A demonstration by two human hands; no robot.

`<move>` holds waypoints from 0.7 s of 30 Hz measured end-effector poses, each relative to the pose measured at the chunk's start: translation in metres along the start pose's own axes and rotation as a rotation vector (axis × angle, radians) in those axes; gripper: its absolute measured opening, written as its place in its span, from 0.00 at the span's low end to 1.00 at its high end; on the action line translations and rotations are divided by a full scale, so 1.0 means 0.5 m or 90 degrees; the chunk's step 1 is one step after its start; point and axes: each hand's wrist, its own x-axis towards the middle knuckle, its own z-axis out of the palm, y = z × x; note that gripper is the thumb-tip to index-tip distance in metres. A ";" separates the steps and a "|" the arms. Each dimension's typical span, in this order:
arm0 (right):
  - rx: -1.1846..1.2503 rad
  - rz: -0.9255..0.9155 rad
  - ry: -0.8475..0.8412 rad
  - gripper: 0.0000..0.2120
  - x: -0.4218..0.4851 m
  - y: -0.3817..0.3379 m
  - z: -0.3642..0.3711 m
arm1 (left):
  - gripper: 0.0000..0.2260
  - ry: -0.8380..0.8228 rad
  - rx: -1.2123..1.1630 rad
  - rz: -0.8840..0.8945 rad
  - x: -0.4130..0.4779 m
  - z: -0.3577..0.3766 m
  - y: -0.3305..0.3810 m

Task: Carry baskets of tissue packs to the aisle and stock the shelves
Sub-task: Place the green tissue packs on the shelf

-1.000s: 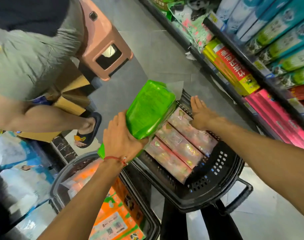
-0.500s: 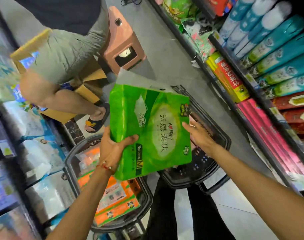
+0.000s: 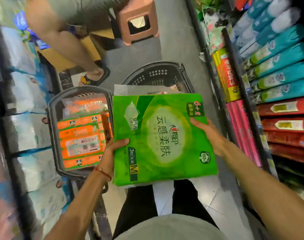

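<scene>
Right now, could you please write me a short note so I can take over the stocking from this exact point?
Left hand grips the left edge of the green tissue pack; right hand grips its right edge.
The pack is held flat over the black basket; the grey basket beside it holds orange packs.
Done: green pack in hand.
Left: shelve it, then the orange packs and whatever remains in the black basket.

I stand in a narrow aisle on a grey tiled floor (image 3: 135,54), between a right-hand shelf unit (image 3: 231,54) and a left-hand shelf unit (image 3: 9,139). At the far end a pink plastic stool (image 3: 137,19) stands just right of a cardboard box (image 3: 94,44).
</scene>
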 end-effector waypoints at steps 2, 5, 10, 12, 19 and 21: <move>-0.029 -0.020 -0.021 0.48 -0.030 -0.010 -0.013 | 0.39 0.025 -0.043 0.009 -0.053 0.007 -0.047; -0.099 -0.003 -0.073 0.52 -0.097 -0.034 -0.010 | 0.23 0.044 -0.119 0.036 -0.145 0.007 -0.110; -0.198 -0.040 -0.161 0.43 -0.244 -0.068 0.037 | 0.41 0.079 -0.207 0.086 -0.325 -0.023 -0.200; -0.207 -0.041 -0.213 0.18 -0.301 -0.070 0.071 | 0.31 0.089 -0.247 0.101 -0.397 -0.041 -0.235; -0.301 -0.056 -0.410 0.16 -0.484 -0.020 0.263 | 0.32 0.193 -0.384 0.247 -0.652 -0.143 -0.395; -0.346 -0.075 -0.471 0.18 -0.540 0.014 0.317 | 0.19 0.238 -0.436 0.271 -0.721 -0.171 -0.452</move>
